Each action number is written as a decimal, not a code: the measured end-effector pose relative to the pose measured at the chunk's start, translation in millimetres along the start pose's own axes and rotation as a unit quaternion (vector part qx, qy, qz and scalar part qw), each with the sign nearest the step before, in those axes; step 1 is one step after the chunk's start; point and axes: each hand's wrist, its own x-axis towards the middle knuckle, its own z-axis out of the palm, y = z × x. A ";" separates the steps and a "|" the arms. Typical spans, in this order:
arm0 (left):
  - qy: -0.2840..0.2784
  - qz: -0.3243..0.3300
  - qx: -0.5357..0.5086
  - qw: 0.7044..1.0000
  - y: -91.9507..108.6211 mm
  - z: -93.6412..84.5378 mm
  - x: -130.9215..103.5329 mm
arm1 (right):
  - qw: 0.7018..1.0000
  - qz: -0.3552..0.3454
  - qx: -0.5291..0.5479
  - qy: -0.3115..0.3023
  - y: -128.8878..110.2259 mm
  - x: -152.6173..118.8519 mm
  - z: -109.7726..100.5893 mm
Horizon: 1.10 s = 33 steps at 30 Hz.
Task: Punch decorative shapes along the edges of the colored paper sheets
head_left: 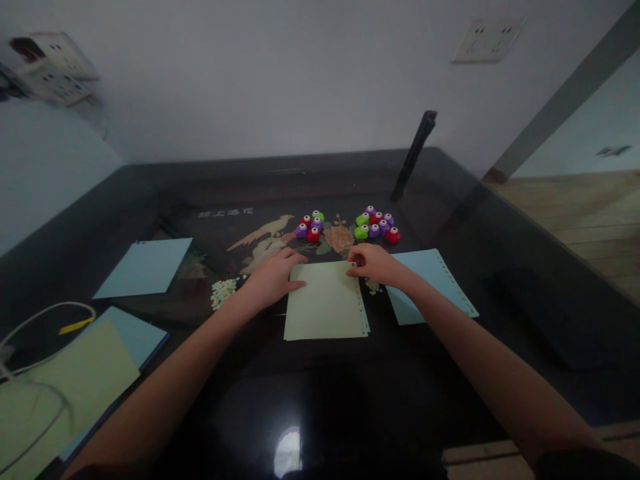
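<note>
A short stack of pale green paper sheets (320, 307) lies in front of me on the black table. Small marks or bits, too small to tell apart, line its right edge. My left hand (273, 279) rests at the sheets' upper left, fingers stretched and apart, the thumb on the paper. At the top right corner my right hand (375, 263) has thumb and forefinger pinched together; what sits between them is too small to make out. A heap of tiny pale paper bits (223, 292) is beside my left wrist, and more bits (373, 287) lie under my right hand.
Behind the sheets stand two groups of red, green and purple eyeball-shaped pieces (311, 227) (376, 223). Blue sheets (435, 280) (147, 267) lie on both sides. Front left are a yellow-green sheet (75, 393) and a white cable (55, 305). A black stick-like object (414, 157) stands behind.
</note>
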 end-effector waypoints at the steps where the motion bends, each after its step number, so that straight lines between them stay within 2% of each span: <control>1: 0.001 0.004 -0.008 1.000 -0.7 0.1 0.4 | 1.000 -0.003 0.007 -0.002 0.0 -0.7 -0.9; 5: 0.006 0.010 -0.061 0.998 -1.3 -3.6 2.6 | 0.994 0.008 0.102 -0.023 1.4 -3.4 -4.1; 9: -0.004 -0.039 -0.185 0.982 -1.6 -11.6 3.9 | 0.972 0.047 0.225 -0.041 1.9 -5.5 -7.4; 11: -0.018 -0.072 -0.296 0.952 -1.5 -15.1 3.6 | 0.963 0.048 0.263 -0.031 1.2 -6.2 -9.8; 13: -0.028 -0.100 -0.410 0.906 -0.7 -17.4 2.8 | 0.951 0.049 0.304 -0.011 0.6 -6.8 -13.2; 15: -0.040 -0.125 -0.481 0.867 1.3 -18.4 1.3 | 0.939 0.050 0.341 0.012 0.8 -7.5 -17.5; 21: -0.144 -0.112 -0.531 0.827 10.2 -13.2 -4.5 | 0.912 0.052 0.394 0.101 2.5 -9.5 -29.4; 24: -0.158 -0.124 -0.536 0.820 12.2 -5.5 -6.0 | 0.905 0.050 0.406 0.113 1.0 -9.6 -30.6; 26: -0.138 -0.136 -0.543 0.817 12.5 0.3 -5.4 | 0.904 0.047 0.409 0.118 -0.4 -8.9 -29.9; 28: -0.087 -0.134 -0.561 0.812 12.3 5.8 -3.6 | 0.902 0.045 0.411 0.125 -1.3 -8.0 -29.0; 33: 0.112 -0.126 -0.576 0.800 8.0 21.6 1.7 | 0.885 0.064 0.441 0.133 -1.4 -8.0 -26.9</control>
